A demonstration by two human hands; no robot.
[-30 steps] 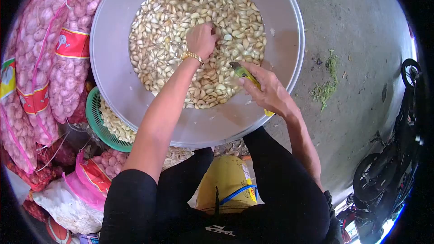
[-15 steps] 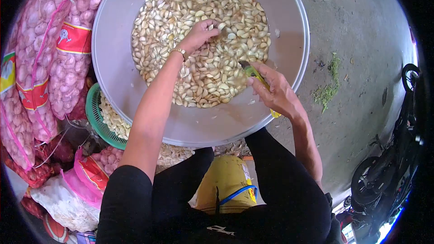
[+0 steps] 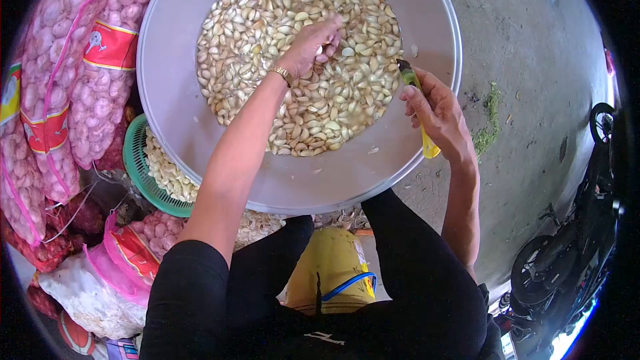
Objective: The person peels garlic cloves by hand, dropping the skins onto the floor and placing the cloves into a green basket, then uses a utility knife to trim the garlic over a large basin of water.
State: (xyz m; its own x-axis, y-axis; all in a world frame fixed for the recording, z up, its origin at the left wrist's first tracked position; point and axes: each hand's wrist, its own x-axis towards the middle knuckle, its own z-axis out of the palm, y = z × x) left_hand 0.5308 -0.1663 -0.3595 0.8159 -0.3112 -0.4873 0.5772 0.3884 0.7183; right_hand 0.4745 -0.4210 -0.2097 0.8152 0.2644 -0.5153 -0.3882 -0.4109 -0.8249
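A wide grey basin (image 3: 293, 187) sits in front of my knees, with many garlic cloves (image 3: 313, 127) lying in water inside it. My left hand (image 3: 312, 48), a gold bracelet at its wrist, is over the middle of the cloves. Its fingers are curled and slightly blurred, with a pale garlic clove (image 3: 320, 50) showing between them. At the basin's right wall, my right hand (image 3: 437, 113) is closed around a yellow utility knife (image 3: 430, 145). The knife's dark tip points up and left, above the basin's inner side.
Left of the basin stand pink mesh sacks of garlic bulbs (image 3: 60, 47). A green basket (image 3: 137, 167) of peeled cloves touches the basin's lower left. Between my legs is a yellow container (image 3: 327, 260). Green scraps (image 3: 490, 120) lie on the floor; motorbikes (image 3: 567, 247) stand far right.
My right hand has moved right and slightly up with the utility knife, away from the cloves. The left hand has shifted a little right and upward, its fingers more extended.
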